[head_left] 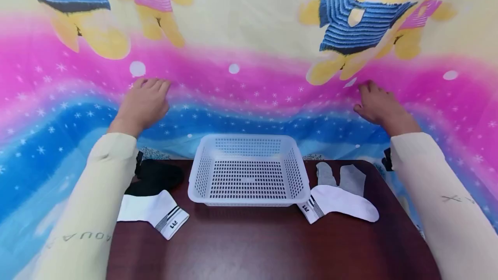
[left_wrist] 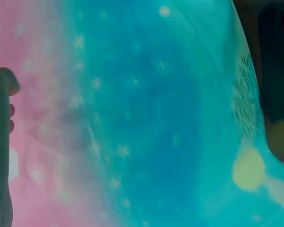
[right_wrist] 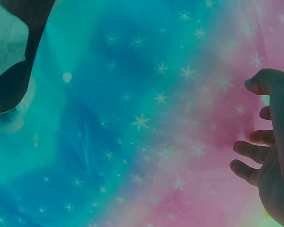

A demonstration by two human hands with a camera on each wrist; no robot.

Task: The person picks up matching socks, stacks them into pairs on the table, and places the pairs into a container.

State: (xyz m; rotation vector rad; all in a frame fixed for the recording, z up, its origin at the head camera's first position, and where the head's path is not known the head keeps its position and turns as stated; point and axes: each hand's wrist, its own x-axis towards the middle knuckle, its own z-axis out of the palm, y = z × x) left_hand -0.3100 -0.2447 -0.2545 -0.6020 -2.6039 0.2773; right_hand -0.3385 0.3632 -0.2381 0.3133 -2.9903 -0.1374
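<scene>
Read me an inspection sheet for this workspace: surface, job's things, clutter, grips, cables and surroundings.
Surface: dark, glossy table.
Job's things: white basket at the table's far middle; left white sock with black fabric behind it; right white sock with grey fabric behind it.
Clutter: nothing seen.
Grips: left grip and right grip beyond the far edge, no object visible in either.
Cables: nothing seen.
Surroundings: bear-print cloth behind the table.

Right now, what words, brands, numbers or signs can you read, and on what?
"X": right sleeve; letters after it unclear.
"O": left sleeve, inside longer lettering, the rest unclear.
"1" (likely): cuff of left white striped-cuff sock; stylised character beside it unreadable.
"1" (likely): cuff of right white striped-cuff sock, likewise.
White perforated basket: centre patch too small to read.
Wrist views: none readable.
</scene>
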